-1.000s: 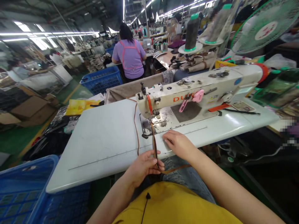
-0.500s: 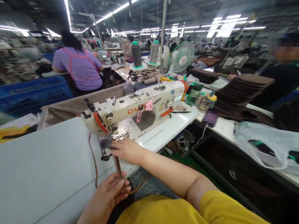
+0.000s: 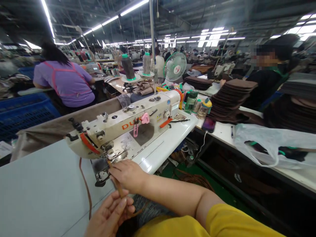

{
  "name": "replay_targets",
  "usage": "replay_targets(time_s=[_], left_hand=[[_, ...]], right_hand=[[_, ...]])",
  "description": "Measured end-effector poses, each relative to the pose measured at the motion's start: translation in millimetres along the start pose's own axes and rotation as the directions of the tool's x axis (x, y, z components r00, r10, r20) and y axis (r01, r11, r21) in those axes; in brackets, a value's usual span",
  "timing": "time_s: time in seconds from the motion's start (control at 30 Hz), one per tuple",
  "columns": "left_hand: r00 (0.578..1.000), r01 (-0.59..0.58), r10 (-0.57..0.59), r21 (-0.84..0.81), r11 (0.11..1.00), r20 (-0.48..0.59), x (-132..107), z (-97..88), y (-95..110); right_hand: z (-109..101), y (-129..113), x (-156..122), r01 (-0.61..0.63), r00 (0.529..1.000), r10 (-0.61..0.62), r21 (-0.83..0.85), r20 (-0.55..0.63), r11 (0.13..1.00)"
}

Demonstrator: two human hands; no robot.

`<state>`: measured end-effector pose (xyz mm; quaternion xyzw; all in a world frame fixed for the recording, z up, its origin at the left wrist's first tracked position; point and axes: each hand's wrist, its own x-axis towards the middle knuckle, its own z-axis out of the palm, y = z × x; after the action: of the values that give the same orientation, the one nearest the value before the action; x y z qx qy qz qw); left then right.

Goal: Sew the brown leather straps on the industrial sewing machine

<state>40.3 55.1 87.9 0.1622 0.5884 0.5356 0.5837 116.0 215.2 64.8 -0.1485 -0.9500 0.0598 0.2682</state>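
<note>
A narrow brown strap [image 3: 119, 188] runs from the needle area of the white sewing machine [image 3: 138, 115] down towards my lap. My left hand [image 3: 112, 210] pinches the strap between thumb and fingers, below the table's front edge. Closer to the needle, my right hand [image 3: 129, 176] lies over the strap with its fingertips on it, near the presser foot; its finger undersides are hidden. Past the needle, the strap's other stretch [image 3: 85, 187] hangs in a loose curve across the pale table top [image 3: 44, 184].
Thread cones [image 3: 127, 67] and a green fan [image 3: 175, 65] stand behind the machine. On the right bench are stacked dark brown pieces [image 3: 229, 95], bottles [image 3: 191, 102] and a plastic bag [image 3: 266, 141]. A person in purple [image 3: 67, 82] sits at left, another person [image 3: 266, 79] at right.
The view has swung right, so the machine and hands appear further left. The strap between my hands now shows a lighter tan face. Both hands stay on the strap.
</note>
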Motion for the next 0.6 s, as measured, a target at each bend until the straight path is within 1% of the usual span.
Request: replay_targets(time_s=[0.1,0.2,0.23,0.3,0.33,0.4,0.43,0.47,0.53,0.6], left_hand=[[0.999,-0.042,0.039,0.089,0.995,0.037,1.1,-0.8,0.4],[0.991,-0.116,0.097,0.25,0.961,0.09,5.5,-7.4,7.6],[0.988,-0.152,0.133,0.312,0.938,0.083,8.1,-10.3,11.9],[0.97,-0.234,0.243,0.419,0.877,0.034,14.8,-15.6,22.5],[0.946,-0.282,0.323,0.466,0.839,-0.01,19.1,-18.1,28.4],[0.885,-0.377,0.465,0.544,0.75,-0.027,29.8,-23.0,40.2],[0.82,-0.437,0.571,0.607,0.664,-0.034,36.2,-25.5,45.7],[0.773,-0.487,0.635,0.651,0.583,0.009,43.1,-28.1,50.9],[0.729,-0.557,0.675,0.671,0.49,0.112,56.9,-32.0,59.9],[0.721,-0.599,0.661,0.665,0.445,0.207,69.1,-32.8,67.0]], right_hand=[[-1.0,-1.6,-5.3,-0.073,0.997,0.074,0.069,-0.005,0.995],[-4.9,-0.1,-10.8,-0.1,0.995,0.098,0.171,0.022,0.98],[-7.0,0.1,-12.6,-0.11,0.994,0.112,0.225,0.004,0.968],[-12.7,-0.6,-15.7,-0.142,0.981,0.178,0.358,-0.072,0.923],[-16.3,-1.2,-16.7,-0.16,0.967,0.229,0.433,-0.112,0.887],[-24.0,-1.0,-17.3,-0.175,0.934,0.318,0.568,-0.162,0.804],[-27.7,0.1,-16.9,-0.183,0.925,0.348,0.627,-0.151,0.758],[-31.0,2.0,-16.3,-0.192,0.911,0.385,0.673,-0.149,0.714],[-36.6,6.8,-15.3,-0.211,0.899,0.423,0.735,-0.114,0.645],[-41.4,11.1,-15.7,-0.219,0.896,0.437,0.772,-0.084,0.597]])
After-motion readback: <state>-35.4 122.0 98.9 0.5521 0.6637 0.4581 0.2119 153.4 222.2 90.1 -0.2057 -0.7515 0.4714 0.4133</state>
